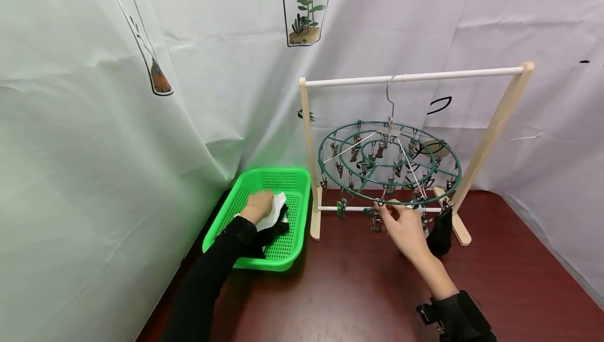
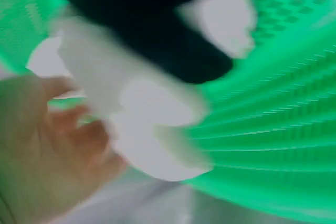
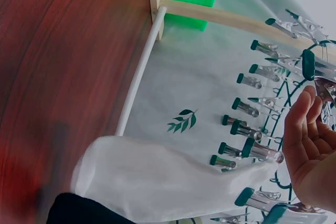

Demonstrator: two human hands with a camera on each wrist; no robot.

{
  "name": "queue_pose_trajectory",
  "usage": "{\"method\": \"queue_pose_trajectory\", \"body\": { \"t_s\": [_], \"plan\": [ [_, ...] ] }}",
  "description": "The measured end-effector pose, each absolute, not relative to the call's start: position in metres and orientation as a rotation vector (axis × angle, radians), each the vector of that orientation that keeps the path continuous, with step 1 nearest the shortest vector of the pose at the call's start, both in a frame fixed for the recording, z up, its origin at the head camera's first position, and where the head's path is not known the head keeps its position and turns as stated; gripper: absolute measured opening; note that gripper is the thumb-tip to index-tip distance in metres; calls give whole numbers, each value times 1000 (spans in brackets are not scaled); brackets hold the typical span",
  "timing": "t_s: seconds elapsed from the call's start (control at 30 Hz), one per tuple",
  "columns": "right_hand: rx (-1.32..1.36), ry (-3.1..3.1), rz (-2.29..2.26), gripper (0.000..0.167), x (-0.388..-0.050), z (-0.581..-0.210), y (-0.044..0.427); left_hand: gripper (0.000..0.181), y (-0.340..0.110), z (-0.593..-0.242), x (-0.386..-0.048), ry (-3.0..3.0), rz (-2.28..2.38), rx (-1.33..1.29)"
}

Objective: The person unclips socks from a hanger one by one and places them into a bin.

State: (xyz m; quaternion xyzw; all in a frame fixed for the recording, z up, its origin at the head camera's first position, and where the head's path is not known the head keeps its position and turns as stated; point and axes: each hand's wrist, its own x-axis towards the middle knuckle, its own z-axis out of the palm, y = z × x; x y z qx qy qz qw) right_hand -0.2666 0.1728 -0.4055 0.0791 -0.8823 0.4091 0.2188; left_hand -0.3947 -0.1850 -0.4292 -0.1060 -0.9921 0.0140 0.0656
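In the green basket (image 1: 302,226), my left hand (image 1: 258,204) grips a white sock (image 1: 278,208). Black socks (image 1: 276,232) lie against it; the left wrist view shows the white sock (image 2: 152,140) blurred beside my curled fingers (image 2: 100,140). My right hand (image 1: 403,226) is at the near rim of a round green clip hanger (image 1: 373,195), thumb and fingers pinching at a metal clip (image 3: 325,85). A white sock (image 3: 173,177) hangs from the hanger close to that hand, and a black sock (image 1: 441,232) hangs on its right side.
The hanger hooks over the white bar (image 1: 453,74) of a wooden stand (image 1: 495,116). Several metal clips (image 1: 341,208) with green tips dangle from its rings. The dark red table (image 1: 349,289) lies beneath, and a printed white curtain (image 1: 236,69) encloses the back and left.
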Motion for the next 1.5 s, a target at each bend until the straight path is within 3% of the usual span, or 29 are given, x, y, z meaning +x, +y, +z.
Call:
{"method": "queue_pose_trajectory", "body": {
  "t_s": [0.13, 0.27, 0.37, 0.5, 0.73, 1.5],
  "plan": [
    [204, -2448, 1132, 31, -266, -408, 173, 21, -139, -401, -379, -2380, -141, -452],
    [192, -2448, 1131, 30, -267, -411, 172, 29, -75, -366, -340, -1934, -368, -801],
    [208, -2437, 1135, 30, -268, -410, 171, 31, -34, -352, -309, -1852, -370, -1079],
    [218, -2460, 1138, 35, -265, -410, 170, 32, -8, -355, -293, -1944, -322, -1283],
    [166, -2497, 1144, 49, -252, -417, 170, 24, -8, -371, -294, -2068, -341, -1285],
    [214, -2679, 990, 33, -215, -435, 164, 22, -38, -366, -318, -2026, -606, -1195]
  ]
}}
